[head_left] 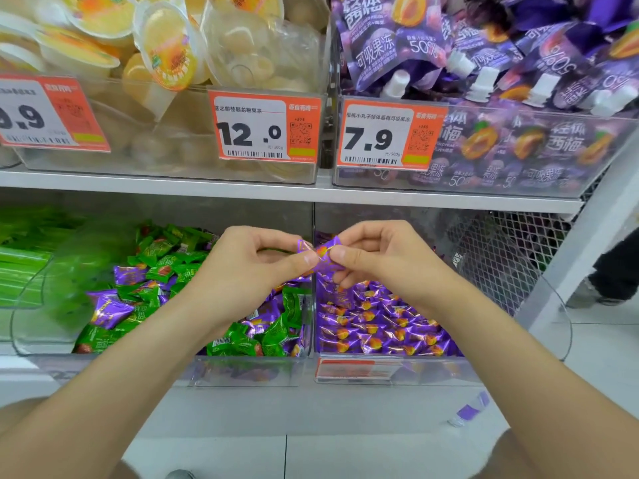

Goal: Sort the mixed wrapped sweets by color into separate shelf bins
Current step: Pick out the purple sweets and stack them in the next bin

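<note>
A purple wrapped sweet hangs between both hands over the divider of the two lower bins. My left hand pinches its left end and my right hand pinches its right end. Below my left hand, a clear bin holds green sweets mixed with purple sweets. Below my right hand, the neighbouring clear bin holds only purple sweets.
Further left is a bin of green stick packs. The upper shelf carries bins of yellow jelly cups and purple jelly pouches, with price tags in front. A purple pouch lies on the floor.
</note>
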